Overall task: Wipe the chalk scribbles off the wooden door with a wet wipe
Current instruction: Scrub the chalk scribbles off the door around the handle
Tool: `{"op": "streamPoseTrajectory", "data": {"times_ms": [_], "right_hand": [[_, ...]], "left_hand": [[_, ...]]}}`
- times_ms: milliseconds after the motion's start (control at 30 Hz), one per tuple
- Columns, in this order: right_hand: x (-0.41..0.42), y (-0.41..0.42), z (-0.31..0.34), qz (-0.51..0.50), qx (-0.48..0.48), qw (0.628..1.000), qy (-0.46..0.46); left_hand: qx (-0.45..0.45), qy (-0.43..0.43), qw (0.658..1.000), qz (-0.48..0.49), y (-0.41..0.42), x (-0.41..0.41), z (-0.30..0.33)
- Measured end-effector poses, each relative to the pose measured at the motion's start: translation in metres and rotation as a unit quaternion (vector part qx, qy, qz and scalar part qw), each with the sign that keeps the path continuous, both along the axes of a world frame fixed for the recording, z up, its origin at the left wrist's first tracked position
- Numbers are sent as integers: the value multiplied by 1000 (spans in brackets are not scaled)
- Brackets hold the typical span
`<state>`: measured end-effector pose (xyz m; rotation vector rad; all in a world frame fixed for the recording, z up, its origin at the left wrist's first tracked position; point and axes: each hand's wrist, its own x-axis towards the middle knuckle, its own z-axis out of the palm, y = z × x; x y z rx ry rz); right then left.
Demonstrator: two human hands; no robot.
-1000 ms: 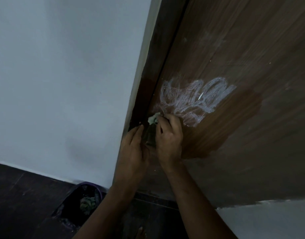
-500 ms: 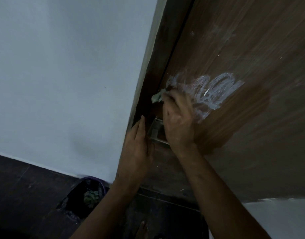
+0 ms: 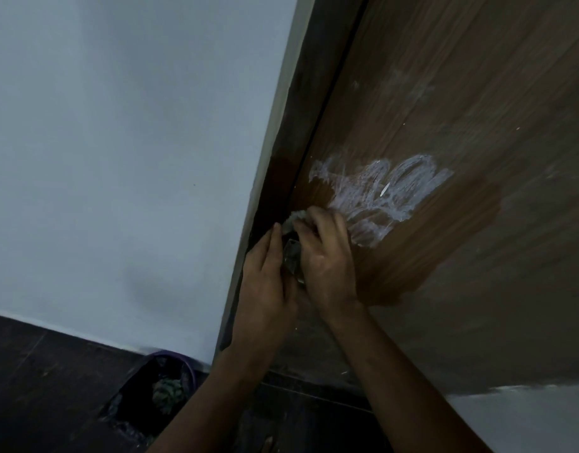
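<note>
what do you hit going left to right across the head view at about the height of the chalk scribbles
pale wall → dark door frame → chalk scribbles → darker wet patch on the wooden door → dry, duller part of the wooden door

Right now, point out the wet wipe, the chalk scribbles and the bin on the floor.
wet wipe (image 3: 294,218), head view: pale crumpled bit showing above the right hand's (image 3: 327,256) fingers.
chalk scribbles (image 3: 396,191), head view: middle of the white loops on the door.
bin (image 3: 183,361), head view: its purple rim.
</note>
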<state>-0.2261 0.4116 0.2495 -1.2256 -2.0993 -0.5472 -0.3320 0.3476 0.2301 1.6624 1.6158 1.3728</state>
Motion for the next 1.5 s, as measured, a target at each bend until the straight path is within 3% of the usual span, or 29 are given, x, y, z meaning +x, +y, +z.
{"op": "streamPoseTrajectory", "data": {"times_ms": [167,333,567,800,1033,1300,1500], "right_hand": [[-2,-1,-15,-5,14,999,33],[-2,4,-10,8,14,999,34],[-8,26,47,55,136,984,98],[3,8,22,52,34,998,-1],[-6,30,67,27,170,980,94],[13,10,23,24,84,996,5],[8,27,74,32,196,973,115]], "left_hand": [[10,-5,1000,-19,4,-2,5],[-2,-24,999,22,3,-3,3],[29,-14,999,9,6,-2,14],[71,11,997,8,18,-7,36],[61,15,998,3,16,-4,34],[42,27,999,13,16,-7,31],[54,29,998,10,18,-5,35]]}}
